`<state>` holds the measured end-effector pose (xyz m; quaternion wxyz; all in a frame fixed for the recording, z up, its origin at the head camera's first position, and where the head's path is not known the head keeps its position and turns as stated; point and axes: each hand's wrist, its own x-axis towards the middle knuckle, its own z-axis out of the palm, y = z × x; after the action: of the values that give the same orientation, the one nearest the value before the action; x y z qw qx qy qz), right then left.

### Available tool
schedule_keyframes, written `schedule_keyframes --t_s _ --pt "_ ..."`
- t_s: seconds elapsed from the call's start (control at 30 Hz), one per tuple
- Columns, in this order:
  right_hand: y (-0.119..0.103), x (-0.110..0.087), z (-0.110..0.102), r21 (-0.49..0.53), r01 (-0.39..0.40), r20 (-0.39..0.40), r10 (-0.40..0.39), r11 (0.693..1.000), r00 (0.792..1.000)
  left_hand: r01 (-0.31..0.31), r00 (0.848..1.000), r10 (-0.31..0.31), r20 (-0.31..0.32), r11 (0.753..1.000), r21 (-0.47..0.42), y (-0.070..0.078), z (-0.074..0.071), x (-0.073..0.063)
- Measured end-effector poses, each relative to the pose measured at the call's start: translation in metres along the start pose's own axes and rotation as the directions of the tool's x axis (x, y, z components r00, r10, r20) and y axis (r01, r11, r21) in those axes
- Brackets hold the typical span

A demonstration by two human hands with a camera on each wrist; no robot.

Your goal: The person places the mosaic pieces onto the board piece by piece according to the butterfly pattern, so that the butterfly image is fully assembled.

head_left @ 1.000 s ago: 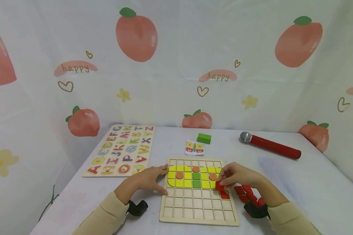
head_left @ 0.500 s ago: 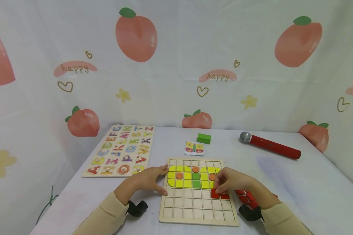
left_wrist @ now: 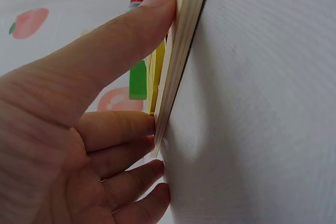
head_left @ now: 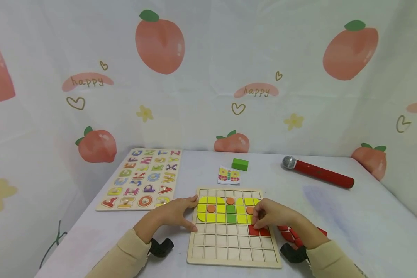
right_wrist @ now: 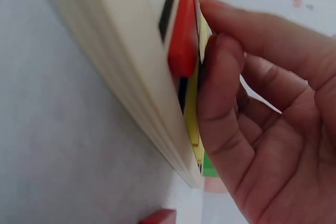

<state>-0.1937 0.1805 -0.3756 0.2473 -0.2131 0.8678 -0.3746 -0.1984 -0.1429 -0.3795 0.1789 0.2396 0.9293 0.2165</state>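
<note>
My left hand (head_left: 173, 212) rests at the left side of a wooden grid board (head_left: 222, 241), fingers extended and thumb on the edge. Over the board's right side, the right hand (head_left: 272, 213) has curled fingers, with thumb and index fingertips right at a red square tile (head_left: 253, 231). That square lies flat in a cell, partly covered by the fingertips. Beside it sits a red corner tile (right_wrist: 184, 40). Higher up, yellow tiles (head_left: 211, 218), green squares (head_left: 231, 218) and orange discs (head_left: 230, 201) fill two wing shapes and a middle column.
Loose red pieces (head_left: 288, 234) lie right of the board, partly under the right wrist. Behind it are a butterfly pattern card (head_left: 228, 175) and a green block (head_left: 240, 164). A red microphone (head_left: 321, 173) lies back right; an alphabet puzzle board (head_left: 135, 208) is at left.
My right hand has brought the red square tile down and left into the cell beside the red corner tile. Since half a second ago little differs. The left hand has stayed in place.
</note>
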Motion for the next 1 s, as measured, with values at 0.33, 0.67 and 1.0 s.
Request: schedule_keyframes --t_s 0.33,0.67,1.0 --pt "0.013 -0.013 -0.016 0.060 -0.049 -0.077 0.053 0.997 0.996 0.001 1.000 -0.001 -0.001 1.000 0.004 0.000 0.001 0.000" --pt "0.034 -0.040 -0.031 0.071 -0.098 -0.150 0.108 0.993 0.983 -0.006 1.000 0.006 -0.002 1.000 -0.004 0.000 -0.001 0.000" --pt "0.051 -0.055 -0.030 0.076 -0.135 -0.173 0.147 0.988 0.974 -0.011 1.000 0.011 -0.002 1.000 -0.006 -0.001 0.000 0.000"
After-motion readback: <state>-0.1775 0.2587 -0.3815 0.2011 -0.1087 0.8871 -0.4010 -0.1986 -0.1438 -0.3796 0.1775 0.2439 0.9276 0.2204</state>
